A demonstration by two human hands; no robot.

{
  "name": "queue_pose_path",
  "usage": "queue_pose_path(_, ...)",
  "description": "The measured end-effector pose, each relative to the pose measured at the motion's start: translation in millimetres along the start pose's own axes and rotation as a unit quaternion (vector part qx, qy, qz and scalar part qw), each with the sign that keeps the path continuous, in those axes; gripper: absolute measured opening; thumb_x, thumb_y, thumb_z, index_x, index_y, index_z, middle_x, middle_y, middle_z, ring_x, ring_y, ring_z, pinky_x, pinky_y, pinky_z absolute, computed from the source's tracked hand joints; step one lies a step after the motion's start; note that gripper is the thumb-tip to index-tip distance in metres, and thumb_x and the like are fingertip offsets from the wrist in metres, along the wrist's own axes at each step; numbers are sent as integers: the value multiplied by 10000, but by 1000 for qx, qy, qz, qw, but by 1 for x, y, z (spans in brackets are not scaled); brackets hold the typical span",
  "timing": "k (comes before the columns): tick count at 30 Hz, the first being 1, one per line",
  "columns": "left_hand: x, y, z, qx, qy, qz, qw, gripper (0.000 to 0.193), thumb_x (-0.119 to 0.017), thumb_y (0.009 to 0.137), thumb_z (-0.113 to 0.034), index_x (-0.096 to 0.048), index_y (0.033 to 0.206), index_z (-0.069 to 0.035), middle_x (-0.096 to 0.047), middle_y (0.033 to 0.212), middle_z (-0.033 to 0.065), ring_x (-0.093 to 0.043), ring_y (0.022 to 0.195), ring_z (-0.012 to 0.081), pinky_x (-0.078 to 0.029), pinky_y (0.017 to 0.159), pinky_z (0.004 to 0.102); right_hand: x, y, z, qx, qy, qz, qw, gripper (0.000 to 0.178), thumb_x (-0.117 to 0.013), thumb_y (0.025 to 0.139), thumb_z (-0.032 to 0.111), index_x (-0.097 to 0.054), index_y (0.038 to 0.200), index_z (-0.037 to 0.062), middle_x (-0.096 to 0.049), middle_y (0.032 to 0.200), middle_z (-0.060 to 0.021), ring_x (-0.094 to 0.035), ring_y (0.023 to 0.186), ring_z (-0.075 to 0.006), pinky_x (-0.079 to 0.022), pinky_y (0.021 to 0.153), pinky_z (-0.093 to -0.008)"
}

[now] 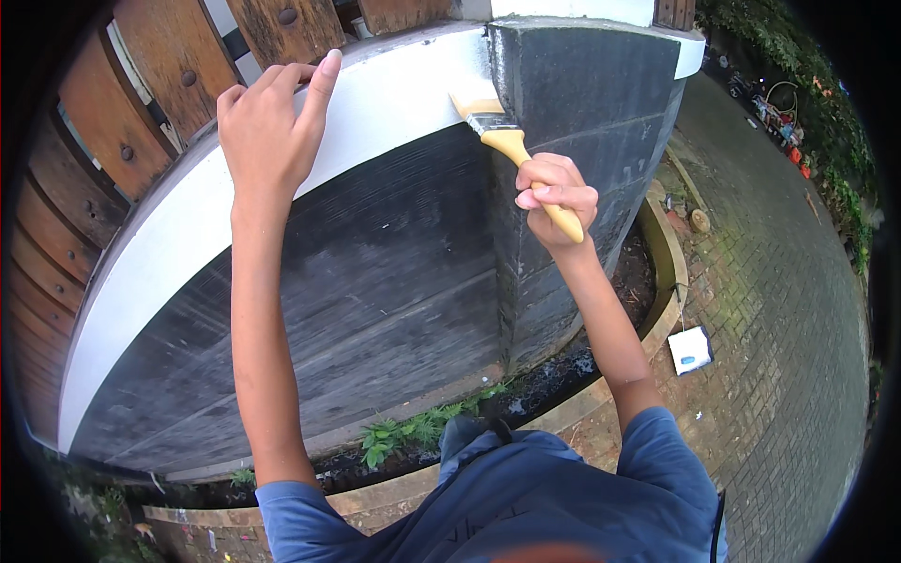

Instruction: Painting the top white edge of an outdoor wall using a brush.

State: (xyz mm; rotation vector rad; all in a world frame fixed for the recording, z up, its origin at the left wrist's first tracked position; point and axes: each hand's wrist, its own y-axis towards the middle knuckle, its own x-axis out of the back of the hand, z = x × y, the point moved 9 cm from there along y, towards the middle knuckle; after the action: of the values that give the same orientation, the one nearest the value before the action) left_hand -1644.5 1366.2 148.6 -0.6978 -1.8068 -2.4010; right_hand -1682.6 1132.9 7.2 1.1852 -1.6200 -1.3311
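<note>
Paintbrush (508, 143) apparently against white band (394, 92)

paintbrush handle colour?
Pale yellow; the handle shows best in the head view, gripped in the right hand.

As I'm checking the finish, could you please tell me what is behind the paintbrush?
Behind the paintbrush, the white band shows beside the bristles and the dark grey wall beside the handle; the surface directly behind the brush is covered.
</note>
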Motion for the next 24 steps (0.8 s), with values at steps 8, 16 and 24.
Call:
queue_pose_path(8, -1, 1, 1, 7, 1, 11, 1000, 652, -363, 965, -579, -746, 929, -53, -713, 899, 94, -646, 821, 239, -369, 953, 453, 3, -12, 4, -27, 24, 7, 999, 357, -681, 822, -38, -480, 1076, 112, -646, 830, -92, -617, 761, -245, -510, 729, -335)
queue_pose_path(16, -2, 0, 2, 12, 3, 15, 1000, 662, -369, 954, -599, -746, 936, -56, -712, 901, 98, -647, 835, 239, -369, 953, 452, 4, -18, 6, -37, 23, 9, 999, 353, -687, 811, -45, -493, 1060, 112, -648, 832, -91, -620, 772, -246, -508, 727, -332)
queue_pose_path(24, -3, 0, 1, 12, 3, 17, 1000, 661, -378, 949, -604, -746, 937, -54, -712, 898, 100, -651, 834, 236, -369, 952, 458, 11, -25, 10, -38, 23, 1, 999, 471, -740, 728, -60, -458, 1064, 111, -653, 822, -84, -623, 711, -239, -515, 621, -314)
